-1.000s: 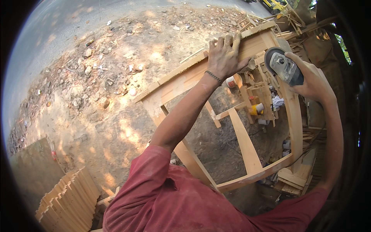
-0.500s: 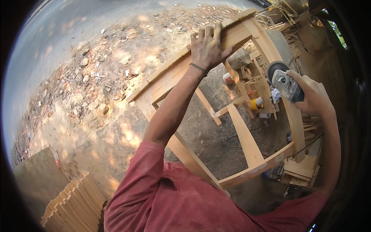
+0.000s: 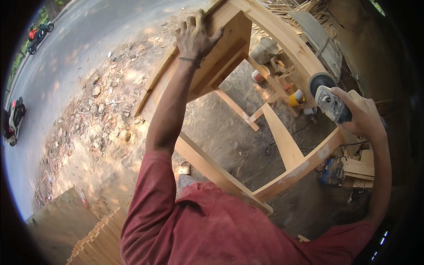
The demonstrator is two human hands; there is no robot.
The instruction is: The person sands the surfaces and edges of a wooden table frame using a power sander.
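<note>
A pale wooden furniture frame (image 3: 282, 181) stands tilted in front of me, with a deep boxed section at its far end. My left hand (image 3: 196, 39) grips the far upper board (image 3: 165, 79), fingers over its rough edge and thumb apart. In my right hand (image 3: 364, 112) is an angle grinder (image 3: 331, 104) with a dark round disc (image 3: 321, 81). The disc lies against or just above the curved right-hand rail (image 3: 291, 42); I cannot tell whether it touches. Fingers wrap the grinder's body, and its rear end is hidden by the hand.
A bucket (image 3: 264, 51), a yellow container (image 3: 297, 97) and wood offcuts lie beyond the frame. Stacked boards (image 3: 99, 236) stand at lower left. Rubble (image 3: 101, 106) borders a road (image 3: 84, 48) with motorbikes (image 3: 17, 115). A blue tool (image 3: 330, 171) sits at right.
The view has shifted, bringing motorbikes and more road into sight. My left hand and the frame's far end appear further left. The grinder sits nearer the rail's close end.
</note>
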